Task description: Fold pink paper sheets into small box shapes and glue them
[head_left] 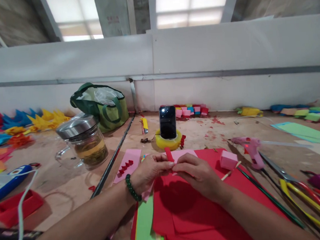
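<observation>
Red strip (168,155): our left hand (152,168) and right hand (200,174) pinch it, fingers closed, seemingly for steadiness, above paper (193,215).

Brown tabletop (133,138) — glass mug (90,149), green bag (108,116), red paper (208,210), pink glue gun (253,147), scissors (290,179)

Inscriptions: none you can read.
Red characters (113,19) on grey-green upper panel (110,3): too blurred to make out.
</observation>
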`<action>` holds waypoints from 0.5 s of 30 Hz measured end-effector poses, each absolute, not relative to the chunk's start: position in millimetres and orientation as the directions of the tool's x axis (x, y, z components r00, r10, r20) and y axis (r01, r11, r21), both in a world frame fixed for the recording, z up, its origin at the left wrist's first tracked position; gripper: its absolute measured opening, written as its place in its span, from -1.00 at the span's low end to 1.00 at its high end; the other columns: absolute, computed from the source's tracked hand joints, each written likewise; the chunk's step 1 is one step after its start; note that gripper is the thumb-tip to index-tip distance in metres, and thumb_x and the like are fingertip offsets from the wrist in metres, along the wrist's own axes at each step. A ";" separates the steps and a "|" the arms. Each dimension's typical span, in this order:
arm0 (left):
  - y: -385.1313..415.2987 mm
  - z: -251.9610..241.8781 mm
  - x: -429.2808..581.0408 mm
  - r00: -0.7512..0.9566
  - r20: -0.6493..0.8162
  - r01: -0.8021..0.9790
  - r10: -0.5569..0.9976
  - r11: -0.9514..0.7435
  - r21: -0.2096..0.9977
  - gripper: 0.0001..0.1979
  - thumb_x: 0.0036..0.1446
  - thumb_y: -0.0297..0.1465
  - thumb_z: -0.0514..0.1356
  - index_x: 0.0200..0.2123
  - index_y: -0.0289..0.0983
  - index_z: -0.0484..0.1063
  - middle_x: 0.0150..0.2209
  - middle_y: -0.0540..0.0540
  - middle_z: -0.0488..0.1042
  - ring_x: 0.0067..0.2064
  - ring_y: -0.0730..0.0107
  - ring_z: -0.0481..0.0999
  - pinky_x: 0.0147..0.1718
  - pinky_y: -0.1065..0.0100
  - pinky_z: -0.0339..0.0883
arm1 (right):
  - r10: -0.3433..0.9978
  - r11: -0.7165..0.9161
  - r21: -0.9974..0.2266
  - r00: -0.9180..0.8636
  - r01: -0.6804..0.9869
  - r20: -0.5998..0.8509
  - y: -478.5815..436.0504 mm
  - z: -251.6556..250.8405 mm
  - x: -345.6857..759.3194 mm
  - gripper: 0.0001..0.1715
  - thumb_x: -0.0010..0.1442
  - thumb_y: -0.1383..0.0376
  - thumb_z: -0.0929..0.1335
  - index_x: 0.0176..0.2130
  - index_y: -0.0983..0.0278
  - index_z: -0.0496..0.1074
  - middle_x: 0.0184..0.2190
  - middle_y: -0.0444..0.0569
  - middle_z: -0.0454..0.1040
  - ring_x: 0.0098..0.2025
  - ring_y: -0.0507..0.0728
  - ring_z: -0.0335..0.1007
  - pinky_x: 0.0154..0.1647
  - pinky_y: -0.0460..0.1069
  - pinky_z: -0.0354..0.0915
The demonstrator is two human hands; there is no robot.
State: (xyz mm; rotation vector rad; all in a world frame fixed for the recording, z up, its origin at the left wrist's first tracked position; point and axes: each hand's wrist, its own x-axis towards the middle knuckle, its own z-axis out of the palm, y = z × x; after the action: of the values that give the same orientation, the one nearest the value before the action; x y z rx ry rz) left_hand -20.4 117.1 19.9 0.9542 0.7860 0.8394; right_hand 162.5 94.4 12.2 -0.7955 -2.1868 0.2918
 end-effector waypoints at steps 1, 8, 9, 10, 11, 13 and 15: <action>117.0 20.3 -20.0 0.434 -0.183 -0.248 0.882 0.312 0.917 -0.70 -0.33 -0.37 0.47 -0.53 -0.38 0.45 -0.55 0.01 0.42 -0.49 0.56 0.37 -0.47 0.50 0.18 | 0.638 0.770 -0.468 -0.497 0.434 0.589 94.5 12.8 161.9 -0.80 0.29 0.30 0.28 -0.21 0.17 0.52 -0.30 -0.01 0.45 -0.25 0.07 0.42 -0.26 -0.05 0.38; 117.0 19.4 -20.5 0.398 -0.032 -0.157 0.917 0.103 0.982 -0.77 -0.19 -0.35 0.40 -0.55 -0.40 0.48 -0.57 -0.01 0.41 -0.50 0.55 0.33 -0.48 0.47 0.15 | 0.864 0.494 -0.798 -0.298 0.345 0.406 95.9 12.1 152.5 -0.77 0.21 0.17 0.34 -0.40 0.26 0.46 -0.47 -0.08 0.44 -0.42 0.04 0.35 -0.40 -0.08 0.28; 117.1 19.6 -20.9 0.400 -0.019 -0.150 0.917 0.086 0.985 -0.78 -0.18 -0.35 0.39 -0.52 -0.41 0.50 -0.55 -0.02 0.42 -0.49 0.54 0.34 -0.47 0.46 0.16 | 0.895 0.431 -0.846 -0.270 0.312 0.356 95.7 12.0 151.1 -0.75 0.18 0.15 0.36 -0.42 0.26 0.44 -0.50 -0.10 0.43 -0.45 0.03 0.32 -0.43 -0.08 0.26; 117.1 20.0 -21.3 0.398 -0.007 -0.148 0.917 0.072 0.986 -0.79 -0.17 -0.36 0.39 -0.49 -0.41 0.51 -0.52 -0.03 0.44 -0.48 0.53 0.34 -0.46 0.46 0.17 | 0.919 0.373 -0.886 -0.244 0.275 0.311 95.5 12.0 149.7 -0.73 0.15 0.12 0.37 -0.44 0.26 0.42 -0.53 -0.12 0.41 -0.48 0.02 0.29 -0.46 -0.09 0.23; 116.9 20.5 -21.5 0.398 0.005 -0.145 0.917 0.058 0.988 -0.79 -0.17 -0.37 0.38 -0.47 -0.40 0.52 -0.51 -0.03 0.45 -0.47 0.53 0.35 -0.45 0.46 0.18 | 0.935 0.326 -0.915 -0.224 0.238 0.275 95.3 12.3 148.6 -0.71 0.12 0.10 0.39 -0.45 0.27 0.41 -0.55 -0.14 0.39 -0.50 0.01 0.26 -0.49 -0.09 0.21; 116.1 21.7 -21.5 0.400 0.025 -0.135 0.916 0.032 0.990 -0.83 -0.16 -0.41 0.37 -0.46 -0.40 0.53 -0.51 -0.03 0.46 -0.46 0.52 0.35 -0.44 0.46 0.18 | 0.953 0.264 -0.944 -0.204 0.196 0.224 95.1 13.3 147.2 -0.68 0.09 0.08 0.40 -0.48 0.28 0.40 -0.58 -0.16 0.35 -0.53 -0.01 0.20 -0.52 -0.10 0.16; 114.9 22.7 -21.0 0.403 0.048 -0.127 0.914 0.004 0.992 -0.86 -0.14 -0.43 0.35 -0.48 -0.39 0.53 -0.52 -0.02 0.45 -0.47 0.53 0.34 -0.45 0.47 0.18 | 0.963 0.224 -0.955 -0.193 0.196 0.186 95.3 14.6 146.9 -0.67 0.07 0.08 0.41 -0.49 0.29 0.41 -0.60 -0.18 0.33 -0.55 -0.02 0.16 -0.52 -0.10 0.13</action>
State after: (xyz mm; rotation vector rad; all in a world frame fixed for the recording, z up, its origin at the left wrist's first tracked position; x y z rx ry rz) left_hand -21.0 114.9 22.7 1.3025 0.7999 0.9698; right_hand 146.9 95.3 14.6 -1.1172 -1.5898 1.0632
